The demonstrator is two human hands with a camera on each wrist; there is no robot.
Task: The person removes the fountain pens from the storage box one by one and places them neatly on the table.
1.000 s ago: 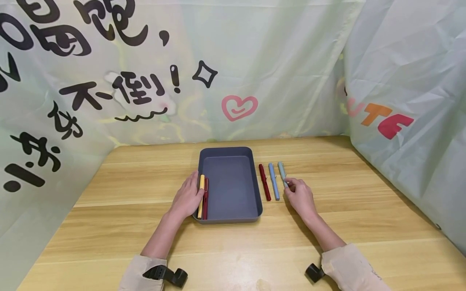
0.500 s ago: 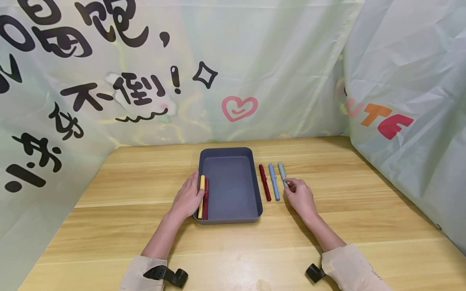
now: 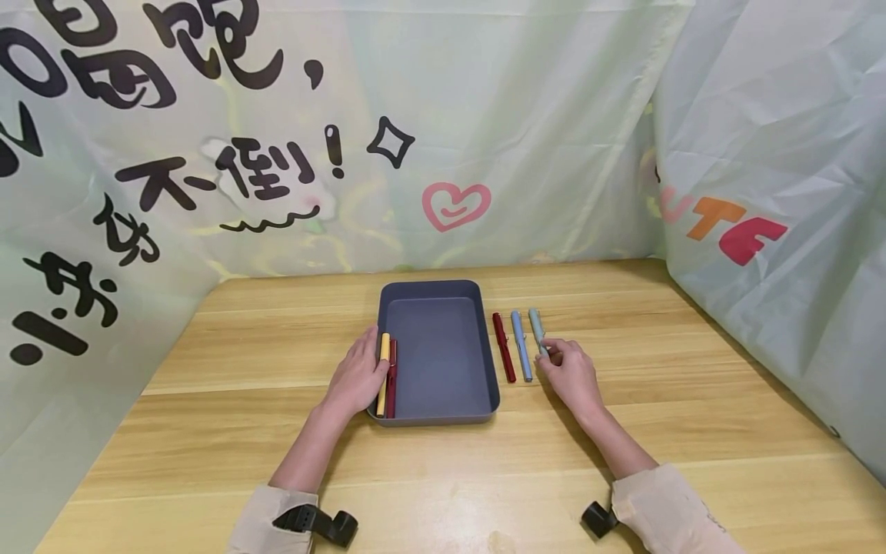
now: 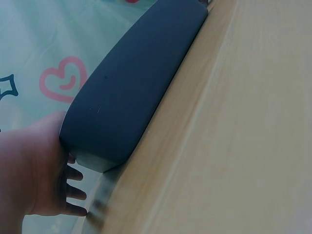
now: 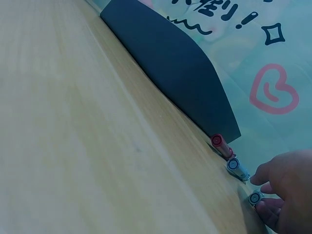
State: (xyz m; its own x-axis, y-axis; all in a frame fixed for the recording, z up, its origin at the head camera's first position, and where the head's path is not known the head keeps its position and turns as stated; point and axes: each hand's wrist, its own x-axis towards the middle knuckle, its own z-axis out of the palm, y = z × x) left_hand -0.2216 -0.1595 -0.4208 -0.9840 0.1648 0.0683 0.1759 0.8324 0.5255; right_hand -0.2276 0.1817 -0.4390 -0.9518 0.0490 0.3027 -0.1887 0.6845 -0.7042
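Note:
A dark grey-blue rectangular tray (image 3: pixel 443 358) lies on the table, with a yellow pen (image 3: pixel 383 377) and a dark red pen (image 3: pixel 391 377) along its left wall inside. My left hand (image 3: pixel 356 377) holds that wall, thumb over the rim by the yellow pen; its fingers (image 4: pixel 75 192) reach straight down outside. To the right of the tray lie a second dark red pen (image 3: pixel 504 348), a light blue pen (image 3: pixel 521 346) and a pale green pen (image 3: pixel 536 327). My right hand (image 3: pixel 571 377) pinches the lower part of the pale green pen, partly hiding it.
The wooden table (image 3: pixel 208 431) extends around the tray on all sides. Printed cloth (image 3: pixel 554 154) hangs behind the table and along its sides. A black wrist camera (image 3: pixel 339 529) sits at the left cuff, another wrist camera (image 3: pixel 597 520) at the right cuff.
Almost nothing differs. The right thumb has shifted very slightly to the left at the pale green pen; the tray, the pens and the left hand stay where they were.

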